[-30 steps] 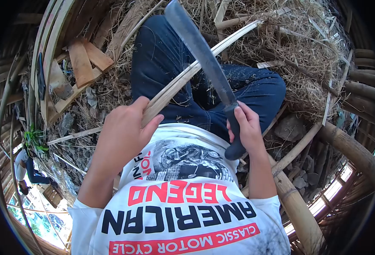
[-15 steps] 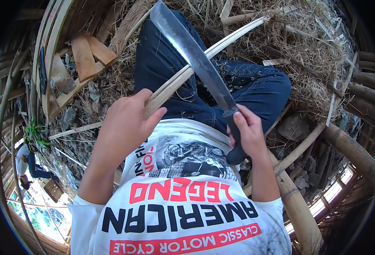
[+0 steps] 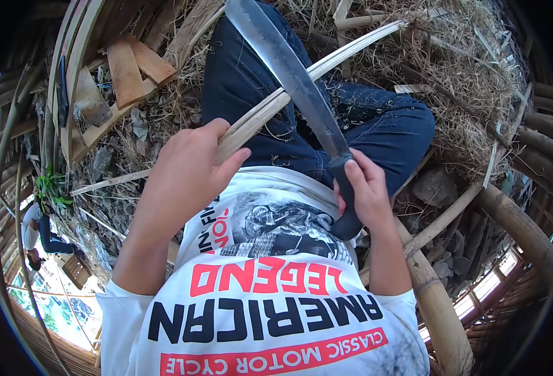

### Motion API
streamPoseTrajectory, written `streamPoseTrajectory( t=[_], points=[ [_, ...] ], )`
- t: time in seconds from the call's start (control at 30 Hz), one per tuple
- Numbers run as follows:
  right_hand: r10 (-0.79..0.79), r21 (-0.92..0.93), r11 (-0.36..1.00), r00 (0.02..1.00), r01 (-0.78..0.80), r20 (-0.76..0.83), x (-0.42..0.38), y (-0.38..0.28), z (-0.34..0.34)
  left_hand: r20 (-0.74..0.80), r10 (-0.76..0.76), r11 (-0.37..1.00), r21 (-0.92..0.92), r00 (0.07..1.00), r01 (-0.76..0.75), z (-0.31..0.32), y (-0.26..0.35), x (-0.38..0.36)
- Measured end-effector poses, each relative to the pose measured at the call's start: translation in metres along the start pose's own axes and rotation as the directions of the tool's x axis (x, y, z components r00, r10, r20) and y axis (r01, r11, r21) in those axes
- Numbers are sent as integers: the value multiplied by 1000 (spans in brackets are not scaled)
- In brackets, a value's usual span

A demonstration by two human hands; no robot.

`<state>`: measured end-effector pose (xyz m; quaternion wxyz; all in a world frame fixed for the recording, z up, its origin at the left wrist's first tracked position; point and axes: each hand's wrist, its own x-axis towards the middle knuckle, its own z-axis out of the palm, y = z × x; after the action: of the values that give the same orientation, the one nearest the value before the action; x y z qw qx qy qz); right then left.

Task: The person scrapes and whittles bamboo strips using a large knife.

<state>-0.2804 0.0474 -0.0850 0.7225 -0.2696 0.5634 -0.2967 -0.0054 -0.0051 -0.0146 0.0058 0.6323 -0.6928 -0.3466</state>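
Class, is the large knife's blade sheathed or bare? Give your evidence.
Bare. The blade shows its metal where it crosses the wooden strip, with no sheath around it; the right hand grips the dark handle.

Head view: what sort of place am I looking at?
Probably a rough bamboo shelter, perhaps used as a workspace: thick bamboo poles at the side, slatted walls around, and rubble ground strewn with curly shavings.

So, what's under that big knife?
The knife in the right hand crosses over a pale strip, and the blue jeans show below both. The bit of strip right behind the knife is covered, so I can't tell if it has a cut there.
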Motion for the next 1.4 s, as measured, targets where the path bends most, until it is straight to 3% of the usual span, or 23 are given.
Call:
streamPoseTrajectory(
  t=[0.2, 0.63, 0.8, 0.87, 1.07, 1.13, 1.17, 1.2, 1.23, 1.27, 1.33, 1.4],
  points=[
    [56, 18, 998, 998, -56, -7, -1, 0, 3, 51, -88, 994, -63, 995, 91, -2, 6, 2],
    [-1, -20, 1000, 1000, 1, 2, 6, 3, -12, 48, -73, 995, -60, 996, 76, 2, 3, 5],
    [49, 1, 999, 998, -49, -41, -3, 0, 3, 66, -84, 988, -125, 994, 92, 0, -4, 6],
    [30, -80, 996, 999, -27, 37, -3, -3, -5, 58, -84, 989, -116, 995, 90, 0, -2, 8],
    [-19, -272, 962, 999, 11, -28, -3, 0, 6, 62, -65, 991, -111, 996, 72, -3, -7, 3],
    [-470, -466, 773, 882, 430, 34, -2, 12, 7, 81, -73, 990, -117, 994, 82, -6, 0, -3],
    [-473, -462, 775, 881, 432, 30, -5, 11, 8, 180, -103, 975, -177, 978, 136, -9, 6, -4],
    [-566, -549, 679, 824, 487, 31, -8, 5, 11, 280, -126, 954, -229, 952, 193, -11, 10, -5],
    [-652, -631, 572, 758, 524, 38, -11, 1, 12, 338, -77, 933, -307, 938, 187, -7, 4, -7],
    [-654, -630, 576, 756, 521, 27, -12, -1, 9, 343, -70, 937, -300, 937, 180, -7, 6, -8],
    [-748, -721, 369, 648, 587, 146, -12, -3, 2, 604, -113, 757, -462, 789, 462, -9, 12, -8],
    [-772, -718, 336, 615, 610, 161, -11, -3, -1, 640, -102, 702, -496, 762, 511, -3, 16, -11]
  ],
)
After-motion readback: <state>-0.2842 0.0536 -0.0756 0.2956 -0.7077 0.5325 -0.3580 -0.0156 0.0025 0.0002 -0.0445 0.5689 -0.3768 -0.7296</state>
